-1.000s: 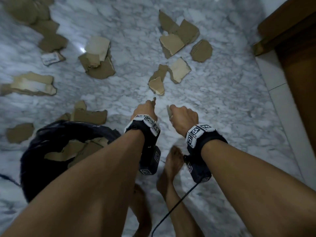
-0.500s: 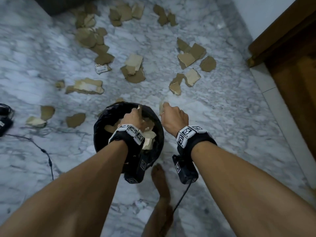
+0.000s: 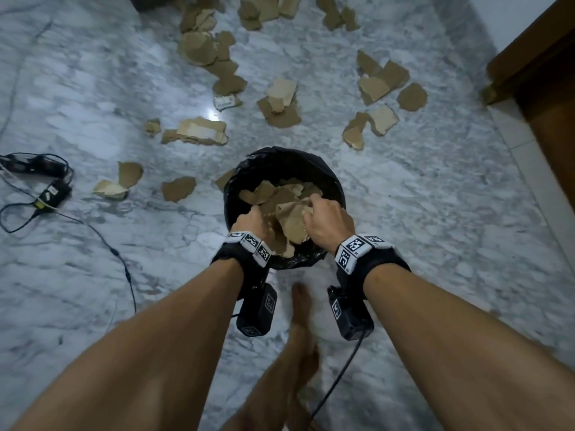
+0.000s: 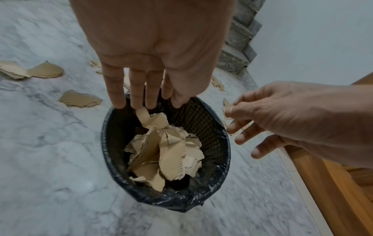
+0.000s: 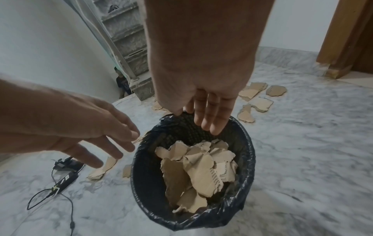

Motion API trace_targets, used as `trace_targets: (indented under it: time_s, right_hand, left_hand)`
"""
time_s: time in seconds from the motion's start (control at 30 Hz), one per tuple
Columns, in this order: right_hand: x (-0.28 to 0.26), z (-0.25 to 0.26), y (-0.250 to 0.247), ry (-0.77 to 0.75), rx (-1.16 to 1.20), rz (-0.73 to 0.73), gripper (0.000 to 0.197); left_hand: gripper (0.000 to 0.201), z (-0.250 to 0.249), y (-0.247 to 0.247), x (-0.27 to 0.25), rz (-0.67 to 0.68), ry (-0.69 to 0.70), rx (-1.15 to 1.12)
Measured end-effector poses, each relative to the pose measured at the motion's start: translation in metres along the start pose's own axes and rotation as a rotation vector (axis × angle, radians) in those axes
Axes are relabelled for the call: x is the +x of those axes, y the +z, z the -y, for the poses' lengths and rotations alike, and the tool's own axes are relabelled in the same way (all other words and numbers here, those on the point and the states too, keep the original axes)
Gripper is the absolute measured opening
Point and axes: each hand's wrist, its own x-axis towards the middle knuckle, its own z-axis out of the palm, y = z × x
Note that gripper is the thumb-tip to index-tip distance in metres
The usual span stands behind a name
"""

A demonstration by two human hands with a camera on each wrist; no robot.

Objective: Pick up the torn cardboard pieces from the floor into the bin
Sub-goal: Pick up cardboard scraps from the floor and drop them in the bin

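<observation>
Hovering over the black-lined bin (image 3: 337, 194), the left hand (image 4: 153, 52) and the right hand (image 5: 201, 76) both hung palm-down with fingers straight and loosely spread, gripping nothing; in the left wrist view a torn scrap (image 4: 142, 115) sat just under the left fingertips (image 4: 118, 102), though whether they touched it could not be told. Inside the bin, behind its mesh wall, lay a loose heap of cardboard pieces (image 5: 199, 172), filling it well below the rim. A bare foot (image 3: 300, 309) stood on the marble floor (image 3: 435, 244) just in front of the bin. To the left lay a black power adapter (image 3: 51, 192) with a trailing cable (image 3: 124, 262); its small label was too blurred to read. Beyond the bin more torn cardboard (image 3: 281, 104) was scattered in clusters across the floor, one piece (image 3: 225, 102) bearing a white sticker whose print was illegible. Bare marble stretched to the right of the bin as far as a wooden door frame (image 3: 529, 66), and farther back stone stairs (image 5: 129, 39) rose against a white wall
</observation>
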Motion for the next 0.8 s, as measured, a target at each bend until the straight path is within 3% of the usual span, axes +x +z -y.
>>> trace_targets:
  time_s: [0.17,0.33,0.8]
  right_hand:
    - [-0.021,0.054,0.013,-0.042,-0.042,-0.004,0.020]
    - [-0.019,0.132,0.031,-0.051,-0.090,0.025,0.020]
    - [0.077,0.390,0.149,-0.045,-0.161,0.091,0.028]
  left_hand:
    - [0.034,0.058,-0.030,-0.025,-0.009,-0.059,-0.031]
    - [0.038,0.131,-0.077,-0.026,-0.005,-0.082,-0.034]
    - [0.040,0.386,-0.230,0.074,-0.032,-0.075,-0.042]
